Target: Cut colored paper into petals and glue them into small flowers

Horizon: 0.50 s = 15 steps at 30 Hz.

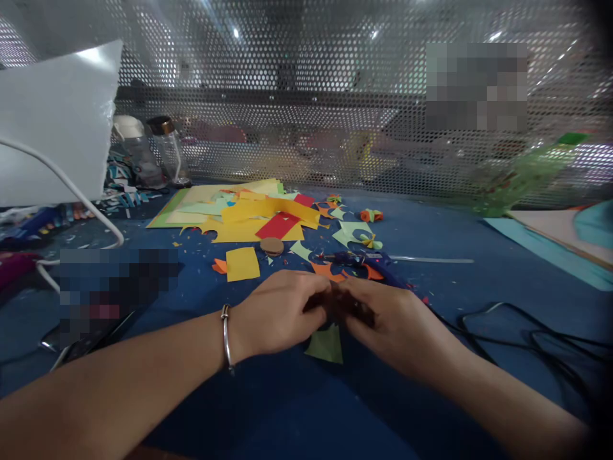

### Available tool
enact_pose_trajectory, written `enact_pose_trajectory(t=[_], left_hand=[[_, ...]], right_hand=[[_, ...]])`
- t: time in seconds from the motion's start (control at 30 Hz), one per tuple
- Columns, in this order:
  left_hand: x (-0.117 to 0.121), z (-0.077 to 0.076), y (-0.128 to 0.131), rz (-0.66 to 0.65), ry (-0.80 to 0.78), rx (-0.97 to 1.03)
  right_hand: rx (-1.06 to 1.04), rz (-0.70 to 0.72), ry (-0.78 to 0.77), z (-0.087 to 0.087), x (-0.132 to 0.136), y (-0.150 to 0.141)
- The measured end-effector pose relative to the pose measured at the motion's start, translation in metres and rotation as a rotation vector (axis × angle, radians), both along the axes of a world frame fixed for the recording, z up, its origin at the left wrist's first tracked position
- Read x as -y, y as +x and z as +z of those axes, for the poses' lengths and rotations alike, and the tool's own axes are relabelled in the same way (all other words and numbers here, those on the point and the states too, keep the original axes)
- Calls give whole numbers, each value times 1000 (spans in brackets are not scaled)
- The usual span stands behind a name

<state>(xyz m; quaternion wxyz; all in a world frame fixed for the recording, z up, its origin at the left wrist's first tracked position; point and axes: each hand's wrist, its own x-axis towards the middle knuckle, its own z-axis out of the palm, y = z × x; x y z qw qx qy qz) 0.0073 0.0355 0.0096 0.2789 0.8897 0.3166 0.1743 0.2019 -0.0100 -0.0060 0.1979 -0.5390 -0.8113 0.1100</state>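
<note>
In the head view, my left hand (282, 310), a silver bangle at its wrist, meets my right hand (402, 319) just above the blue table. Fingers on both hands are curled inward, tips nearly touching. Whatever sits between the fingertips is shadowed and too small to make out. A dark green paper piece (325, 345) shows right below the fingertips; I cannot tell whether it lies on the table or hangs from them. Just beyond the hands are orange paper scraps (326, 271) with curved cut-outs. A yellow paper square (242, 264) lies past my left hand.
Stacked coloured paper sheets (230, 220) lie farther back, near a round wooden disc (271, 246) and folded paper pieces (371, 215). Black cables (507, 319) loop at right. Bottles (165, 150) stand back left; a green bottle (531, 176) leans at a perforated metal partition (306, 121).
</note>
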Motion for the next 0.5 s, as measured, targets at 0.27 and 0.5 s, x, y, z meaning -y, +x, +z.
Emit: enact_pose_trajectory(t=[0.27, 0.5], left_hand=[[-3, 10, -10, 14, 68, -50], [-44, 40, -71, 286, 279, -499]], right_hand=[[-10, 71, 29, 2, 0, 1], [-61, 68, -19, 10, 2, 2]])
